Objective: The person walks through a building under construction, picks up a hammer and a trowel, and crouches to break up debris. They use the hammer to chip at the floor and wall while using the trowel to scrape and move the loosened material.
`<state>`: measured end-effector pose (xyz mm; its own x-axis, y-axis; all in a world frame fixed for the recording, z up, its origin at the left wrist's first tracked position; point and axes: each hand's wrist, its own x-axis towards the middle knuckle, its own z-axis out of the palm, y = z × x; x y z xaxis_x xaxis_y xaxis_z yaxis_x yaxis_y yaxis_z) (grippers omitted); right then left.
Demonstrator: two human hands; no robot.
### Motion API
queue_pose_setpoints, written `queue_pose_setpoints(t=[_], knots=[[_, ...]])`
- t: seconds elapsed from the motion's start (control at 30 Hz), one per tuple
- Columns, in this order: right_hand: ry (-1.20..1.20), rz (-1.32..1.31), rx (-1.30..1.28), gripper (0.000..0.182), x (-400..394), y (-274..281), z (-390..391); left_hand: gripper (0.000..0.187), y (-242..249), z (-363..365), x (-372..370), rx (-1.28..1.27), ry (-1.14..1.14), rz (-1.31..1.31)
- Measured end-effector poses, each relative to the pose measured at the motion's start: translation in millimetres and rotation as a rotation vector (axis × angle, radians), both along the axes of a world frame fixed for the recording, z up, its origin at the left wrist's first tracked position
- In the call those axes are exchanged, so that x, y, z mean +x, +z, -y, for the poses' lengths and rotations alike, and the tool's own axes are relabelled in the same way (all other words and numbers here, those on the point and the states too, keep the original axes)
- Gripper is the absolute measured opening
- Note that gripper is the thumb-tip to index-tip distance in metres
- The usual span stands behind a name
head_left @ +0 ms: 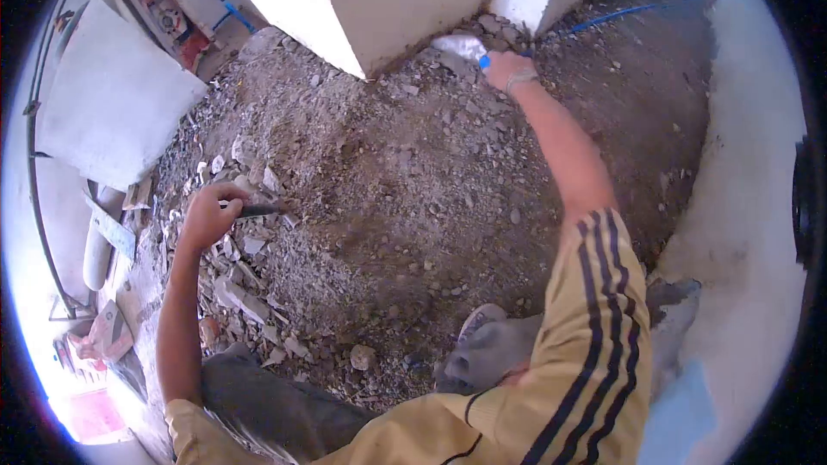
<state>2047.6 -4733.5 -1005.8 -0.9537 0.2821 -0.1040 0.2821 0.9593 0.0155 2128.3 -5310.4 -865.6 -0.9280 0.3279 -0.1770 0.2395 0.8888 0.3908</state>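
Blue shows on the trowel [465, 46] in your right hand [508, 71], whose grip is closed round the handle [485, 61], the blade low by the pillar's [396, 4] foot; a shallow angle there should spare the pillar as it meets the rubble [405, 155]. Your left hand [207, 217] is closed round a dark tool [257, 210] near loose stones [271, 179], so mind your knuckles.

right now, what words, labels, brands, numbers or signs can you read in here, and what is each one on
No text can be read.
Red-and-white bag at lower left: any print is too small and blurred to read.
Red and dark item at upper left: too blurred to tell whether it bears text.
Tan shirt: dark stripes on the sleeve, no letters visible.
Dark-handled tool and pale-bladed tool: no legible marks.
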Motion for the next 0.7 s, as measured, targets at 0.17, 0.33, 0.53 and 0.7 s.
queue_pose_setpoints(t=[0.17,0.33,0.53,0.7], knots=[[-0.211,-0.111,-0.006,0.033,3.2,9.4,-50.9,0.021,-6.6,19.3,-6.9,0.028,-0.154,-0.025],[0.005,-0.053,-0.162,0.038,48.3,-62.2,-44.0,0.021,-1.8,2.3,-9.0,-0.030,-0.126,-0.021],[0.055,-0.057,-0.156,0.040,96.4,-21.3,19.7,0.023,-2.8,1.0,-9.0,0.012,-0.121,-0.006],[0.081,-0.071,-0.176,0.027,33.3,-72.3,6.2,0.022,-13.3,8.8,-6.4,0.024,-0.079,-0.051]])
